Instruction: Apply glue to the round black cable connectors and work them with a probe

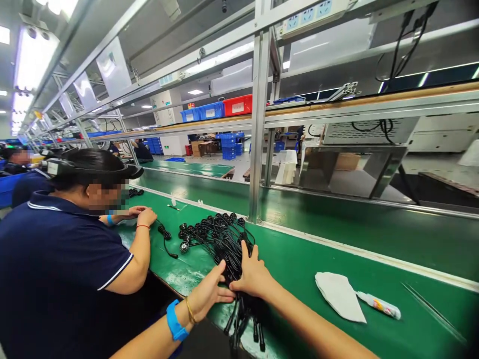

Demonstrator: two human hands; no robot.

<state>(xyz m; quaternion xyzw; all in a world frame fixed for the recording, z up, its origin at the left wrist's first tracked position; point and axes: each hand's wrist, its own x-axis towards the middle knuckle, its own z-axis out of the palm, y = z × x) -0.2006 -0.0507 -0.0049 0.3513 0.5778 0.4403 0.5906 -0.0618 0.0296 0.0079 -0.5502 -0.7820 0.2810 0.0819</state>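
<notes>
A bundle of black cables (pixel 229 249) with round black heads lies on the green table (pixel 295 259), its straight connector ends hanging over the near edge. From the left, my left hand (pixel 209 294), fingers spread, touches the side of the bundle. My right hand (pixel 252 271) rests against the other side, thumb and fingers apart around the cables. The two hands nearly meet at the thumb of the right one. A blue band and a gold bracelet circle my left wrist.
At the left a co-worker (pixel 75 249) in a dark shirt handles a black cable (pixel 164 234). A white cloth (pixel 339 296) and a small tube (pixel 379 305) lie at the right. A metal post (pixel 258 124) rises behind the bundle; bins (pixel 237 106) stand on the shelf.
</notes>
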